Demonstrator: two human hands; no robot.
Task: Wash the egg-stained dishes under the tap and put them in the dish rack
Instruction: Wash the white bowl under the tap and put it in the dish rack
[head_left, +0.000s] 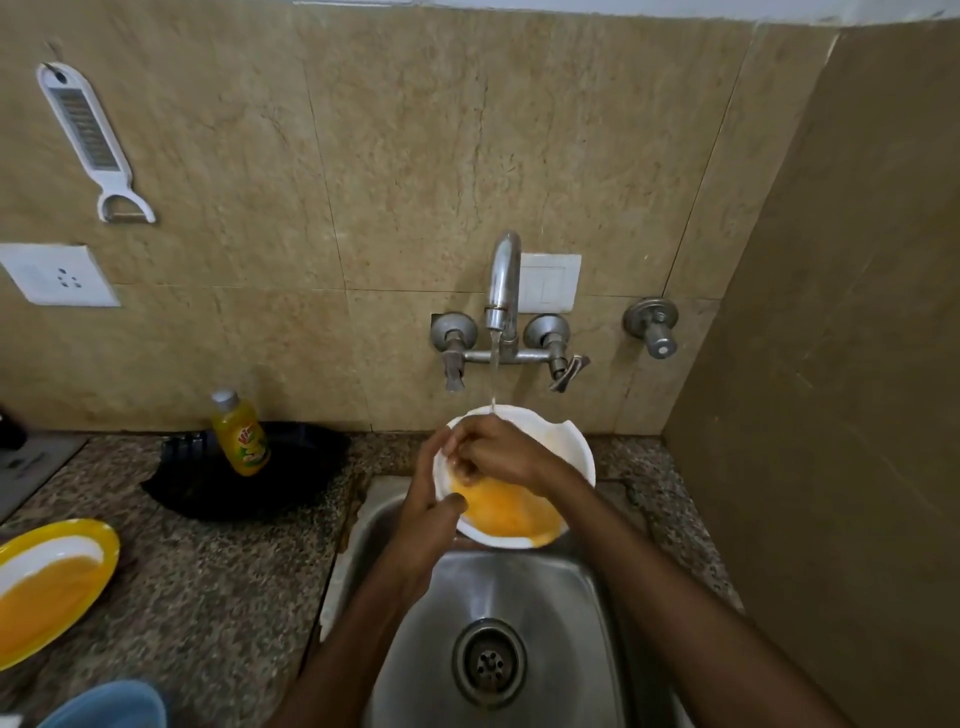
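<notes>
A white bowl (574, 452) smeared with orange-yellow egg is held tilted over the steel sink (550, 613), under a thin stream from the tap (503, 283). My left hand (431, 512) grips the bowl's left rim, thumb inside. My right hand (491, 449) is inside the bowl with its fingers curled against the inner wall near the top. A yellow-rimmed plate (98, 540) with egg on it lies on the counter at the far left.
A yellow dish-soap bottle (240, 434) stands on a black tray (296, 467) left of the sink. A blue item (111, 706) shows at the bottom left. A peeler (91, 137) and socket (57, 275) are on the tiled wall.
</notes>
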